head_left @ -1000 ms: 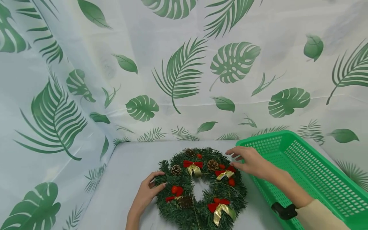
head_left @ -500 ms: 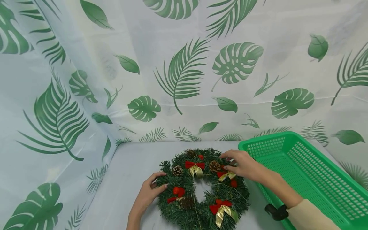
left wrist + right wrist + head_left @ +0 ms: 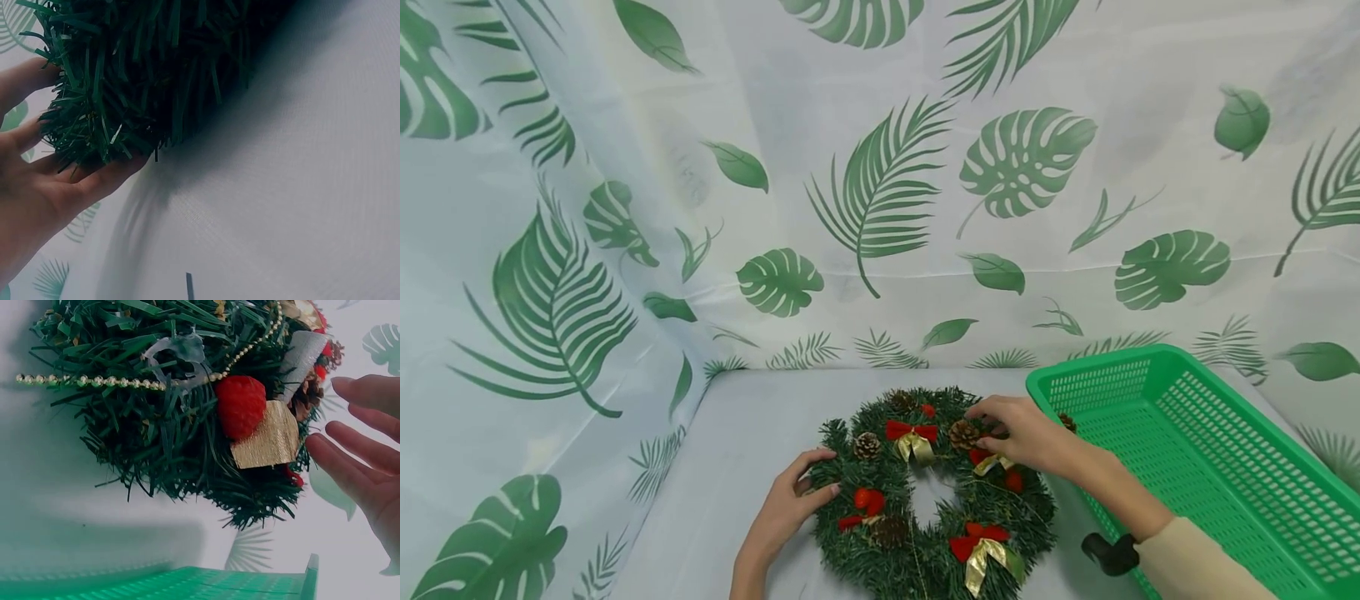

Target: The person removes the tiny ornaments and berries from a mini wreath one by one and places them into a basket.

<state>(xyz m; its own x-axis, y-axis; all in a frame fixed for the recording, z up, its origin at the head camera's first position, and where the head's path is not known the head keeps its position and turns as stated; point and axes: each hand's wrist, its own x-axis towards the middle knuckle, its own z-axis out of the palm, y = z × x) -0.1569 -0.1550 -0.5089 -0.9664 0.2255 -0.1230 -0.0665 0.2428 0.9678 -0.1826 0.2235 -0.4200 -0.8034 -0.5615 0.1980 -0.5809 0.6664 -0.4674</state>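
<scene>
A green wreath lies on the white surface in the head view, decked with red and gold bows, pine cones and red berries. My left hand grips its left outer edge, fingers and thumb on either side of the tinsel branches. Over the wreath's upper right side is my right hand, its fingers beside a pine cone and a bow. The right wrist view shows those fingers loosely extended near the pine cone; whether they touch it I cannot tell. A red berry and gold bead string show there.
A long green plastic basket stands to the right of the wreath, under my right forearm. Another pine cone shows at the basket's left side, partly behind my hand. Leaf-printed curtains hang behind and on the left.
My right hand has moved left and slightly down, from the wreath's right edge to beside the pine cone. A pine cone by the basket has come into view. My left hand keeps its place.
</scene>
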